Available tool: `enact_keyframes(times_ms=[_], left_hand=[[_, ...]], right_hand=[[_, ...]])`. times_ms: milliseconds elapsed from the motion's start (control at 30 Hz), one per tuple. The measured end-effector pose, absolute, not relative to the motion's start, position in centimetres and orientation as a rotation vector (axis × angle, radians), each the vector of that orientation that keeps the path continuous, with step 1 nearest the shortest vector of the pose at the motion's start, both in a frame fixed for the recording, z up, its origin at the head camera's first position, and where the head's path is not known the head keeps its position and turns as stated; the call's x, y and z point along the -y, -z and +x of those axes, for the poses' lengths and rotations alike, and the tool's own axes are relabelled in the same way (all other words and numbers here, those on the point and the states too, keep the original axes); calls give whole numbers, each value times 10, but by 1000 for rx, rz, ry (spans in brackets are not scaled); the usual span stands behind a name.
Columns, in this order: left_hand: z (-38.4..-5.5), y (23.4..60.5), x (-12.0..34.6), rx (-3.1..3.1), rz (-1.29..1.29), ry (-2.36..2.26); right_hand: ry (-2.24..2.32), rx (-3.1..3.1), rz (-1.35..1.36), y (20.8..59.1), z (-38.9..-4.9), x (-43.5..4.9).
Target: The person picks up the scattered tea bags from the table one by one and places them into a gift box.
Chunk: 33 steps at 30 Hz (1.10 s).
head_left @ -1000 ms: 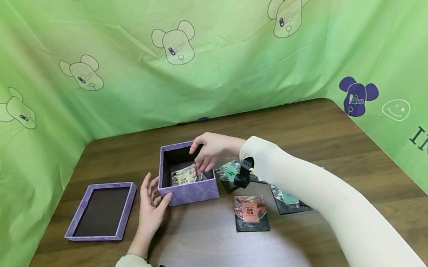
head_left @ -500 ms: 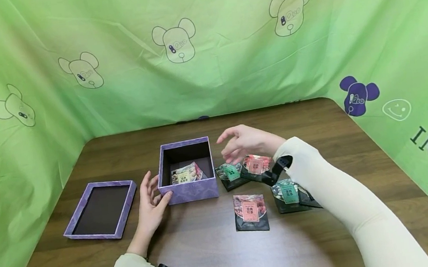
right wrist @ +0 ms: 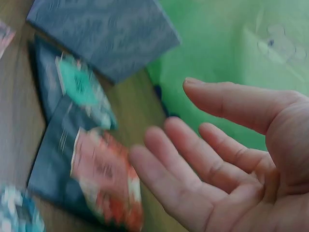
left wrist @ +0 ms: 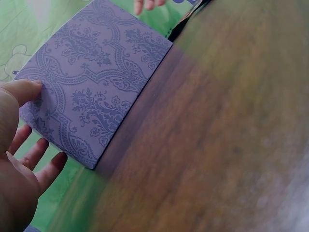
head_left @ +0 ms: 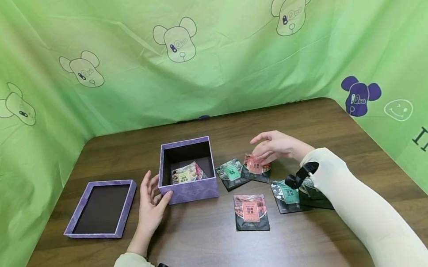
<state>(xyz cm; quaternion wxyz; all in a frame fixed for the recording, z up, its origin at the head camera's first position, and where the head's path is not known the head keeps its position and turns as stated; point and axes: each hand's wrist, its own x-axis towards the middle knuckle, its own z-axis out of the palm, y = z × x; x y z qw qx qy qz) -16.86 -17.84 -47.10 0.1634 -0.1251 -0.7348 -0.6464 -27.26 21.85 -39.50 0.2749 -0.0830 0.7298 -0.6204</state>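
An uncovered purple patterned box [head_left: 190, 192] stands at the table's middle, with a few tea sachets [head_left: 184, 175] inside it. My left hand [head_left: 151, 207] holds its near left corner, thumb [left wrist: 26, 91] on the front wall and fingers along the left side. Over a red-labelled tea sachet [head_left: 256, 170] hovers my right hand [head_left: 277, 147]. In the right wrist view its fingers [right wrist: 169, 179] are loosely bent with nothing in them, close to that sachet; contact cannot be told. This sachet overlaps a green-labelled sachet [head_left: 230, 173] beside the box.
The box's lid [head_left: 121, 211] lies inside-up at the left. Another red-labelled sachet [head_left: 251, 212] lies in front of the box to the right. Further right, a green-labelled sachet [head_left: 286, 196] touches a dark sachet [head_left: 314, 199] partly covered by the right sleeve. A green curtain [head_left: 193, 91] surrounds the table.
My right hand has left the box's inside and moved right to above the red-labelled sachet. A reddish sachet it held over the box now lies inside. The left hand has stayed put.
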Motion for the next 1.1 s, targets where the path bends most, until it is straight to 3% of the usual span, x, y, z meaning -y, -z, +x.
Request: enact_keyframes(times_ms=[467, 900, 1100], left_hand=[[-169, 471, 178, 2089, -362, 1840], [-169, 471, 180, 2100, -340, 1855], [-170, 471, 179, 2103, -341, 1856]], right_hand=[[1410, -2305, -28, 422, -270, -247], [1004, -2630, -287, 430, -266, -225], [992, -2694, -277, 432, -265, -221]])
